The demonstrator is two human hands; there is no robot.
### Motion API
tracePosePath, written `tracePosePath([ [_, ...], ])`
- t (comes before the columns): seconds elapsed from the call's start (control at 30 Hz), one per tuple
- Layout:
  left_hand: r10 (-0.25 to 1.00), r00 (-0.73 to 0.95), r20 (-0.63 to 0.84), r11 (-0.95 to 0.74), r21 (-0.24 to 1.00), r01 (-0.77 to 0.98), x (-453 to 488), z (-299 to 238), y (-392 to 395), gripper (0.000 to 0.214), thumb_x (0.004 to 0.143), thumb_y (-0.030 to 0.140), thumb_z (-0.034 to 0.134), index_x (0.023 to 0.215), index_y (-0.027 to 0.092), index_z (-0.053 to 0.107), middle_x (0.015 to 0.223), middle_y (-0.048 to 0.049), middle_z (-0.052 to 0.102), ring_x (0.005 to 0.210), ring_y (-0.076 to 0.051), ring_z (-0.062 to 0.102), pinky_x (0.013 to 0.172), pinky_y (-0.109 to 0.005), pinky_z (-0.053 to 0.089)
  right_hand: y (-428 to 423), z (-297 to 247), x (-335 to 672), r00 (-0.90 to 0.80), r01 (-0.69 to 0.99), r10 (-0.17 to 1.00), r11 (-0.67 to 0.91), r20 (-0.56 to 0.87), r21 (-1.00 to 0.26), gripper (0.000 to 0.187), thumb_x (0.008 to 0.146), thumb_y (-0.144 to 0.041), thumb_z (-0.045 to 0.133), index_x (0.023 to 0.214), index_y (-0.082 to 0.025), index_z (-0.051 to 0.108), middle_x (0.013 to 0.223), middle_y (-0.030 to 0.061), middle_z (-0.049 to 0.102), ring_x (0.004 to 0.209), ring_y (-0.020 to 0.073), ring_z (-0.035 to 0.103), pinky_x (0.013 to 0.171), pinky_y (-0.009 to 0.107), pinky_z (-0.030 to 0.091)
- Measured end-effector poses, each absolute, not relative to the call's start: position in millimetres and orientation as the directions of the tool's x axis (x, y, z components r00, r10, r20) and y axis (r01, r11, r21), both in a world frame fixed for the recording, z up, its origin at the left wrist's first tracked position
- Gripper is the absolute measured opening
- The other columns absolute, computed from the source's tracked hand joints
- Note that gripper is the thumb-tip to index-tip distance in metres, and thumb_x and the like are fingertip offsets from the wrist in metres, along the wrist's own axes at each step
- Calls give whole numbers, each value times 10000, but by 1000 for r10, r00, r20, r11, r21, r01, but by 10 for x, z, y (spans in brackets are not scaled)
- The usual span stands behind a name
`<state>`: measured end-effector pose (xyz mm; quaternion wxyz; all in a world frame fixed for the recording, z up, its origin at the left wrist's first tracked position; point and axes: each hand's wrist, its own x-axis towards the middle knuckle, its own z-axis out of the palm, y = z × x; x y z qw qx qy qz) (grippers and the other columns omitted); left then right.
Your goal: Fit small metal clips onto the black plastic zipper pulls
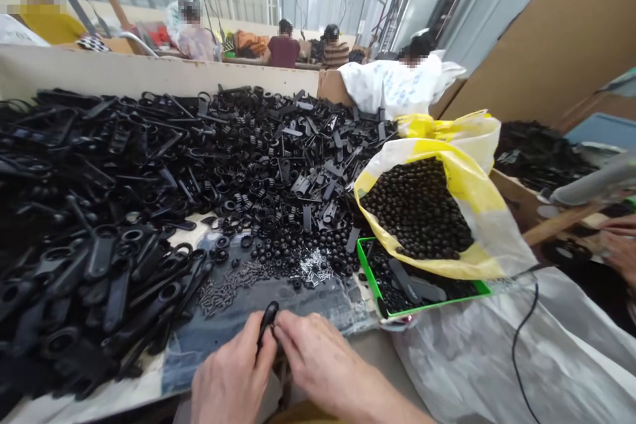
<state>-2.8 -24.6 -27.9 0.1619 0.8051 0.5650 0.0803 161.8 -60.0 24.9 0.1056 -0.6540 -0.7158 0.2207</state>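
The person's left hand [233,371] and right hand [322,361] are working close together low in the view, their fingers [293,331] pressed together and pinching a slender, glossy black plastic piece [268,321] between them, apparently to keep it steady and clear of the pile. Its lower end is disappearing behind the fingers, so I cannot tell how far it reaches. A sprawling heap of black moulded plastic parts [149,165] is spreading across a worn blue denim cloth [209,344], with tiny silver metal pins [313,268] lying near its edge. A yellow-and-white plastic sack [489,238] of round black beads [417,212] is sitting folded open over a bright green plastic tray [370,275], seemingly to keep them within reach. A co-worker's hand [616,248] is showing at the right edge, partly cut off.
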Motion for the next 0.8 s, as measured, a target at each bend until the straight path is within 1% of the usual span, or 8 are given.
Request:
tracePosePath([
  [0.13,958,287,25,-280,314,907,56,-34,-48,242,973,377,465,1024,281,681,644,-62,739,648,-304,729,564,-284,307,-655,455,1685,-100,947,988,59,-115,-315,141,1038,-170,515,973,-225,629,791,35,791,683,232,762,558,298,354],
  [0.2,993,104,57,-118,335,935,89,132,133,246,972,388,438,970,264,651,550,-31,638,543,-272,639,553,-284,261,-654,570,1788,-132,951,989,107,-68,-291,188,1056,-221,497,925,-235,632,721,20,775,614,220,746,536,294,334],
  [0.27,995,-68,76,26,458,888,139,286,302,232,957,409,445,886,264,612,463,35,477,463,-215,499,544,-280,240,-564,657,1947,-130,933,991,129,18,-335,203,1076,-285,485,957,-257,648,714,-9,770,611,196,744,540,278,347],
  [0.37,997,47,58,-75,809,584,282,412,444,254,934,468,501,843,255,607,538,61,473,510,-158,437,556,-258,314,-197,684,2198,135,950,985,-98,108,-295,161,1074,-386,548,1127,-276,654,808,-18,788,740,185,771,603,253,404],
  [0.47,998,60,-11,1,986,165,412,389,480,320,874,547,629,889,228,637,620,61,537,558,-134,454,570,-239,373,294,590,2343,304,944,944,-281,126,-172,223,1068,-420,569,1030,-227,673,891,45,804,856,224,786,634,260,428],
  [0.57,995,36,-92,95,993,-64,391,295,480,386,826,589,733,865,212,665,632,50,597,645,-140,550,653,-227,438,635,458,2349,326,940,937,-308,126,-146,204,1033,-385,636,977,-192,665,943,106,807,871,265,788,647,282,450],
  [0.67,985,71,-158,166,975,-145,255,210,436,409,784,589,803,873,197,733,854,-28,764,968,-206,668,890,-257,472,765,359,2347,325,939,937,-304,129,-163,119,980,-284,706,962,-174,666,987,131,801,883,296,786,651,301,458],
  [0.8,930,132,-343,367,882,-297,105,144,350,581,715,618,852,1087,188,735,808,-38,768,801,-196,679,750,-290,518,816,350,2505,330,929,929,-287,169,-234,111,976,-272,680,916,-181,699,1006,121,797,887,310,776,647,313,459],
])
